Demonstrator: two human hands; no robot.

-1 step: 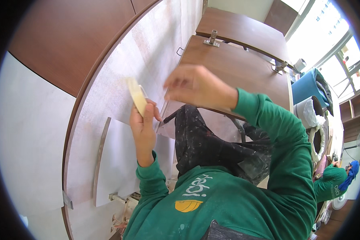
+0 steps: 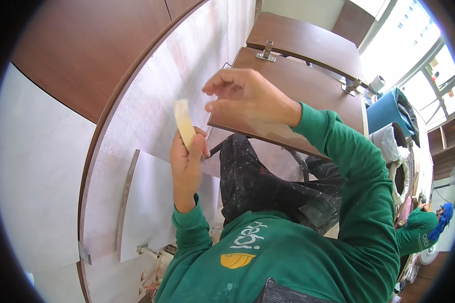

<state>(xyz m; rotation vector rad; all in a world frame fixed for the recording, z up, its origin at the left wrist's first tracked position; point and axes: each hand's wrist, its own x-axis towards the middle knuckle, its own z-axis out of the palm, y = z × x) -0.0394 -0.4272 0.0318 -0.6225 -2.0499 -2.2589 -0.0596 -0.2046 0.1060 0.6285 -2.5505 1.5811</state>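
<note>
My left hand (image 2: pixel 187 160) is closed around a cream-yellow roll of masking tape (image 2: pixel 185 124), which I see nearly edge-on. The roll stands up out of my fingers, with a paler upper end. To its right and slightly higher hovers my right hand (image 2: pixel 253 96), palm side toward the tape. Its fingers are partly curled and the thumb is apart from them; nothing shows between them. The right hand is in front of a brown wood-faced panel (image 2: pixel 308 96) and does not touch the tape.
Metal hinges (image 2: pixel 266 52) stick up from the brown panel. A white board (image 2: pixel 151 202) leans at the lower left, by a pale, smeared surface (image 2: pixel 131 121). On the right are a blue bin (image 2: pixel 384 111), a bagged bucket (image 2: pixel 387 139) and a person in green (image 2: pixel 420 230).
The tape roll has shifted slightly right and turned more edge-on in my left hand. My right hand has risen a little, its fingers less blurred.
</note>
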